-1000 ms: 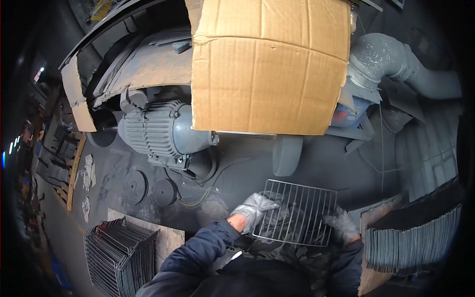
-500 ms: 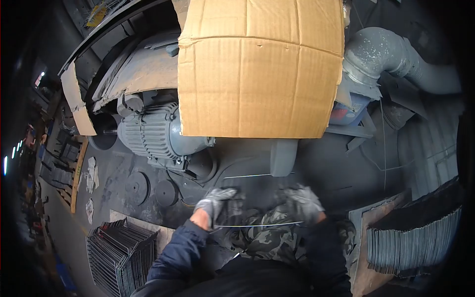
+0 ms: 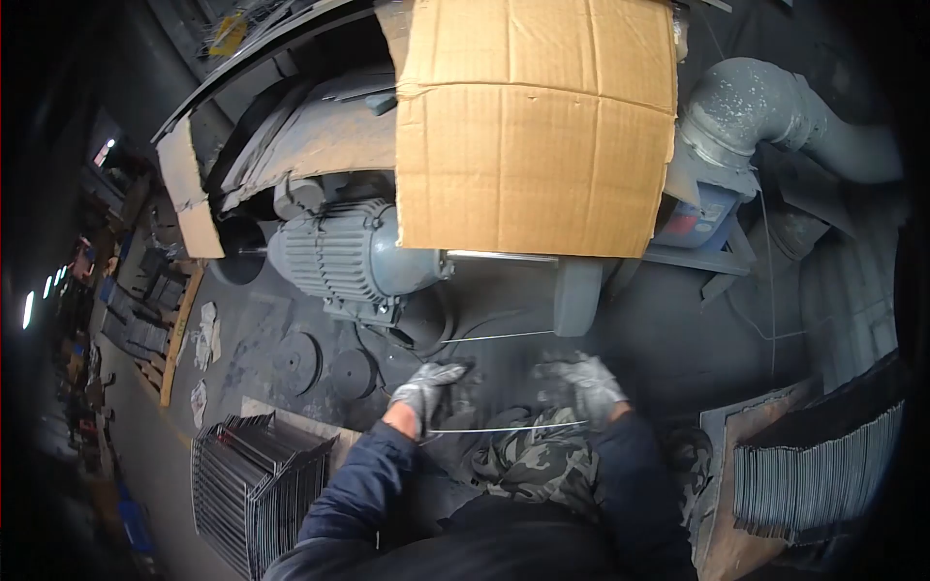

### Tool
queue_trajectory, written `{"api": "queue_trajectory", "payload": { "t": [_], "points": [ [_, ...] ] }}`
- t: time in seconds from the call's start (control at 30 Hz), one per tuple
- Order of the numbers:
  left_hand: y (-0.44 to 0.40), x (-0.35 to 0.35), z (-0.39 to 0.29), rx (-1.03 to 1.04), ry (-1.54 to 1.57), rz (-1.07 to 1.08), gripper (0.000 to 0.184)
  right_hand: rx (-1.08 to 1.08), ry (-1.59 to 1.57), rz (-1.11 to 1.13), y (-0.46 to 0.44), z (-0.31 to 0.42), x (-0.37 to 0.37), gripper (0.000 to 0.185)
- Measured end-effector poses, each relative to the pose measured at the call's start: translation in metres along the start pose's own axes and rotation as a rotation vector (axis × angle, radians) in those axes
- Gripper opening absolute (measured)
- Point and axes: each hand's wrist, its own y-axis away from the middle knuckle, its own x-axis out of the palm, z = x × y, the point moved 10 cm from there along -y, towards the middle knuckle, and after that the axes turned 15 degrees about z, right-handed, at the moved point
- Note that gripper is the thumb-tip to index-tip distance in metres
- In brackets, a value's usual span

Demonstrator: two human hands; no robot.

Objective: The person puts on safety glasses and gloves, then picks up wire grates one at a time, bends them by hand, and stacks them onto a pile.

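Note:
A thin rectangular metal wire frame is stretched between my two gloved hands, its near rod (image 3: pixel 509 428) bright and its far rod (image 3: pixel 499 337) reaching the lower end of a grey wheel (image 3: pixel 576 295). Whether that rod touches the wheel or passes behind it, I cannot tell. My left hand (image 3: pixel 433 392) is closed around the frame's left side. On the opposite side my right hand (image 3: pixel 589 387) grips it too, its fingers blurred. Both gloves are grey and dirty. The frame's side rods are mostly hidden or smeared.
A cardboard sheet (image 3: pixel 533 145) hangs over the wheel, beside an electric motor (image 3: pixel 334 257). Stacked dark wire frames (image 3: pixel 262 494) stand at lower left, more frames (image 3: pixel 814 479) at lower right. Round discs (image 3: pixel 295 361) lie on the floor. A duct pipe (image 3: pixel 746 107) curves at upper right.
The camera view has turned slightly, so the surroundings sit farther right. The frame's near rod appears a little higher in view. Both hands keep their hold, fingers still blurred.

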Motion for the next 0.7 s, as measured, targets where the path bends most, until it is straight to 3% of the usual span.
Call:
{"api": "queue_trajectory", "payload": {
  "t": [0.03, 0.1, 0.17, 0.23, 0.27, 0.37, 0.4, 0.47, 0.57, 0.63, 0.7],
  "points": [
    [0.025, -0.01, -0.023, 0.014, -0.304, -0.077, 0.034, -0.105, 0.083, -0.104, -0.005, 0.011, 0.028, 0.043],
    [0.058, -0.026, -0.012, -0.063, -0.311, -0.031, 0.033, 0.021, -0.063, -0.018, -0.016, -0.016, 0.038, 0.042],
    [0.058, -0.073, 0.007, 0.171, -0.696, 0.012, 0.026, -0.011, 0.003, -0.01, -0.005, -0.013, 0.055, 0.046],
    [0.054, -0.087, 0.027, 0.405, -0.882, 0.124, 0.024, -0.042, 0.114, -0.014, 0.018, -0.006, 0.067, 0.049],
    [0.087, -0.014, -0.002, 0.07, -0.287, -0.142, 0.009, -0.054, 0.194, -0.018, 0.034, 0.0, 0.07, 0.049],
    [0.068, 0.022, 0.006, 0.037, -0.816, 0.006, 0.018, -0.125, 0.436, -0.095, 0.078, 0.025, 0.071, 0.047],
    [0.073, 0.041, -0.001, 0.225, -0.839, 0.012, 0.017, -0.174, 0.514, -0.17, 0.1, 0.039, 0.074, 0.046],
    [0.086, 0.113, -0.032, 0.402, -1.557, -0.081, 0.014, -0.34, 0.669, -0.281, 0.134, 0.063, 0.077, 0.043],
    [0.083, 0.14, -0.034, 0.587, -1.283, -0.115, 0.011, -0.52, 0.426, -0.25, 0.167, 0.076, 0.087, 0.043],
    [0.098, 0.157, -0.048, 0.826, -0.769, -0.061, 0.015, -0.643, 0.346, -0.231, 0.186, 0.084, 0.098, 0.042],
    [0.104, 0.166, -0.048, 0.788, -0.498, 0.006, 0.021, -0.773, 0.182, -0.161, 0.198, 0.088, 0.097, 0.041]
  ]
}}
